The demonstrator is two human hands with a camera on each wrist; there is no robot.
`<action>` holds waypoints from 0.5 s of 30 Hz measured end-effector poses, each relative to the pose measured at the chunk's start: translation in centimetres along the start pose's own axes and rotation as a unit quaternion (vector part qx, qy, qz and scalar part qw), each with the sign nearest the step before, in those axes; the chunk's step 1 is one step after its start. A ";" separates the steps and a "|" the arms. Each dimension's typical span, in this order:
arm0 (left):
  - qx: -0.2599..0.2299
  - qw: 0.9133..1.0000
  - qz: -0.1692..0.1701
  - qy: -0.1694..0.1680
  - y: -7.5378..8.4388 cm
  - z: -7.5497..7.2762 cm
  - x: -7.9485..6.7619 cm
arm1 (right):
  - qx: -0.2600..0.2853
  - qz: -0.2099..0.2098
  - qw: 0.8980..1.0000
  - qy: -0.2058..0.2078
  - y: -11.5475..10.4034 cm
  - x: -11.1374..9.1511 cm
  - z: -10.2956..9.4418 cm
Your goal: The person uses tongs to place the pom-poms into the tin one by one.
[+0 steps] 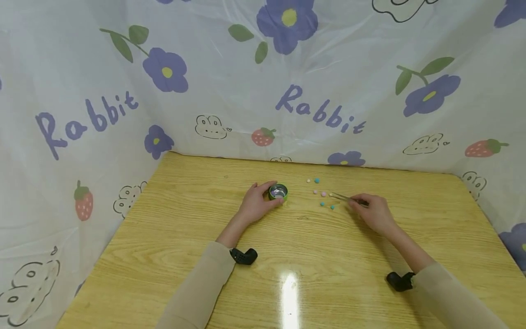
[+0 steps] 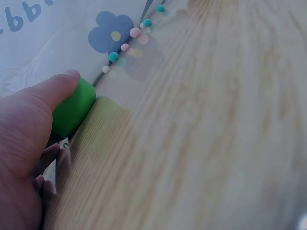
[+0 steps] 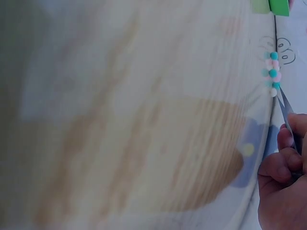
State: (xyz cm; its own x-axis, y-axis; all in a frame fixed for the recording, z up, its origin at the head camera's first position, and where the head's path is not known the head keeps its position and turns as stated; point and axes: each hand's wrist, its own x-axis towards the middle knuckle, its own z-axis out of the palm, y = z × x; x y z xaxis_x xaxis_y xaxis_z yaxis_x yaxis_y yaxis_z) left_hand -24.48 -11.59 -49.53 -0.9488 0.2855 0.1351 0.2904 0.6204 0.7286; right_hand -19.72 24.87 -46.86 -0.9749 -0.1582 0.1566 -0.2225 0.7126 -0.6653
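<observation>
My left hand [image 1: 255, 204] grips a small round tin [image 1: 273, 197], green outside and silvery inside, with the thumb and fingers about its sides. It stands upright with its open top facing up; the left wrist view shows its green wall [image 2: 79, 105] against the table. My right hand [image 1: 375, 212] holds metal tweezers [image 1: 341, 197], pointing left. Their tips are right at a cream bead [image 1: 330, 194]; I cannot tell whether they pinch it. Close by lie a larger pink bead [image 1: 323, 194], a smaller pink bead [image 1: 315, 192] and two teal beads [image 1: 322, 204] nearer me.
Farther back on the wooden table [image 1: 312, 256] lie a white bead [image 1: 308, 181] and a blue bead [image 1: 317, 181]. A printed cloth [image 1: 230, 91] with flowers and lettering hangs along the table's back and sides. Black wrist cameras [image 1: 244, 257] sit at both cuffs.
</observation>
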 end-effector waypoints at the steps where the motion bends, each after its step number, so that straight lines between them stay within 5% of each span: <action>1: 0.000 1.000 0.000 0.000 0.0 0.0 0.0 | 0.001 -0.001 1.000 -0.001 0.0 -0.1 0.0; 15: -0.001 1.000 0.006 0.007 0.1 0.1 -0.3 | -0.011 -0.024 1.000 0.005 0.8 -0.1 0.4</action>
State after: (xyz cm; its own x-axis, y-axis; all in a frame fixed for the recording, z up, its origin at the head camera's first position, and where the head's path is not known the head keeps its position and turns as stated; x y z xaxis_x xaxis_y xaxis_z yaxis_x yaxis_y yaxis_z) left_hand -24.16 -11.59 -49.56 -0.9467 0.2831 0.1537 0.3021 0.6149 0.7284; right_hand -19.77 25.19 -47.75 -0.9631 -0.1856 0.1947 -0.2682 0.7197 -0.6404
